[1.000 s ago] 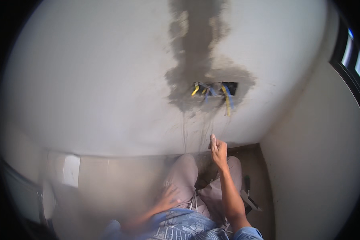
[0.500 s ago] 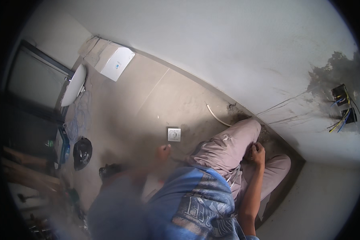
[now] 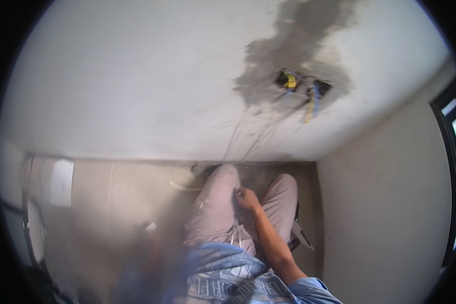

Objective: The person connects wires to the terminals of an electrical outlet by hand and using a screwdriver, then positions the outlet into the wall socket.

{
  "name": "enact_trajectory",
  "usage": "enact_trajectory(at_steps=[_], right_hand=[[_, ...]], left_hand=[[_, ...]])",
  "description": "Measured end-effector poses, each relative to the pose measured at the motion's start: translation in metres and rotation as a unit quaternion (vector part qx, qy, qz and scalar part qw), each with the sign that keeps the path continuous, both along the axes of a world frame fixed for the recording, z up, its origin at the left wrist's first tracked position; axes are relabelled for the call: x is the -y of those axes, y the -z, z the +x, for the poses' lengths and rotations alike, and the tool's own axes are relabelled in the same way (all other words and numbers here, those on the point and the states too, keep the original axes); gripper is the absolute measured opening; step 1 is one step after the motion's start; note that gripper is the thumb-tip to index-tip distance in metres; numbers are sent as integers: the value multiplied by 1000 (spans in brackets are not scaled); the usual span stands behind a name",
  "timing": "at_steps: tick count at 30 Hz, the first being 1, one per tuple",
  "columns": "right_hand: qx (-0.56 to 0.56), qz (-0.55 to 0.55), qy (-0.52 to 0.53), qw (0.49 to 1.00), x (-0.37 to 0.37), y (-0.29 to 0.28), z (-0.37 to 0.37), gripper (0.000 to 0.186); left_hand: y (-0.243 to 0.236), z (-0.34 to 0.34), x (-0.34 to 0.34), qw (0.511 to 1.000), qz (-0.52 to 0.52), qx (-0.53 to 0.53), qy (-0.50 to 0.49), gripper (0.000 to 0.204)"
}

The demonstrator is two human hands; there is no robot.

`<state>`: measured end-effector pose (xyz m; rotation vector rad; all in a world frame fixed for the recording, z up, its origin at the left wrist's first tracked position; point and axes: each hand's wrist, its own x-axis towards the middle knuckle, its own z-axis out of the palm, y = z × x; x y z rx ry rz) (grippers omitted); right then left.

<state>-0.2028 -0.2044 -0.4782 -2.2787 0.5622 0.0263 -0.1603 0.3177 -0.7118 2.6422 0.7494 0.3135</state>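
My right hand (image 3: 247, 199) rests by my right thigh, between the knees. Its fingers are curled closed, and a small dark bit shows at the fingertips, too small to name. My left hand (image 3: 156, 242) is low on the left, smeared by motion and in shade. Just above it a small white patch (image 3: 150, 226) shows on the floor side, blurred; it may be the wall socket seen earlier, and whether the hand touches it I cannot tell. On the wall ahead, two dark wall boxes (image 3: 320, 89) have yellow and blue wires (image 3: 310, 107) hanging out.
Grey patched plaster (image 3: 261, 66) surrounds the boxes. A pale bent conduit (image 3: 184, 187) lies by the wall beside my left knee. A white box (image 3: 62, 182) and a white round-edged thing (image 3: 35, 230) are at the far left. A dark-framed window (image 3: 448, 106) is at the right.
My view has swung right and up, so the wall boxes now sit near the upper middle. The socket, plain before near my left hand, is now only a blur. My right hand stays closed.
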Motion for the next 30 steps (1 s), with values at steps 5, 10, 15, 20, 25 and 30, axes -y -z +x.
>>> enact_trajectory(at_steps=[5,10,15,20,25,30], right_hand=[[85,122,59,987,-1,-33,-32,24],[146,321,20,935,-52,-111,-32,40],[211,506,65,834,-59,-171,-54,62],[314,519,33,794,-33,-188,-77,62],[362,431,58,824,-22,-202,-101,56],[422,471,79,770,-20,-196,-114,58]], left_hand=[[-178,40,111,901,-420,-70,86,85],[-291,63,202,727,-585,-70,353,64],[-388,27,314,638,-493,-17,592,70],[-449,-11,362,626,-224,194,722,89],[-453,-31,375,579,-295,185,738,104],[-457,-42,374,545,-572,-49,611,94]])
